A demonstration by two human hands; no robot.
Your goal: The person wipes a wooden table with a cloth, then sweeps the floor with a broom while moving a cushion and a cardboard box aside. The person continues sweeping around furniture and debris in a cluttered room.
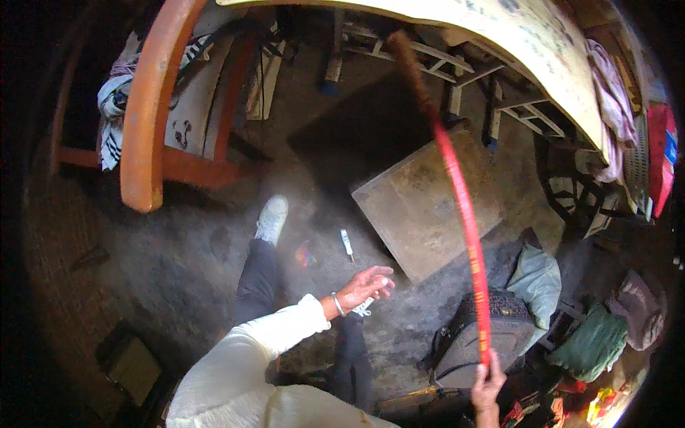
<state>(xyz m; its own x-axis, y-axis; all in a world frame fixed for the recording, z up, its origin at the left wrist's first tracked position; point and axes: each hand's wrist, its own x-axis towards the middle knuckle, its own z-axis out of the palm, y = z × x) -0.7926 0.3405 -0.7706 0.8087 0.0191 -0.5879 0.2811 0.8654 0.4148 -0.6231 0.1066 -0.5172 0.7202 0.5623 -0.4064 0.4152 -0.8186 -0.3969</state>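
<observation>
My right hand (488, 377) grips the near end of a long, slim pole (465, 203). Most of the pole has a glossy red covering with yellow marks, and its far part is brown and rough. It rises past a square, flat-topped brown box or low table (406, 214) and ends near the bench legs. My left hand (366, 288), with a metal bangle at the wrist, hovers near the box's closest corner, fingers curved apart and nothing in them. A small white tube (347, 243) with a dark tip lies on the concrete floor beyond this hand.
A dark patterned bag (487, 337) stands at the right, beside a grey-blue cloth (535, 283) and a green sack (591, 342). An orange wooden frame (144, 123) juts in at upper left. A pale tabletop (535, 48) on metal legs curves across upper right.
</observation>
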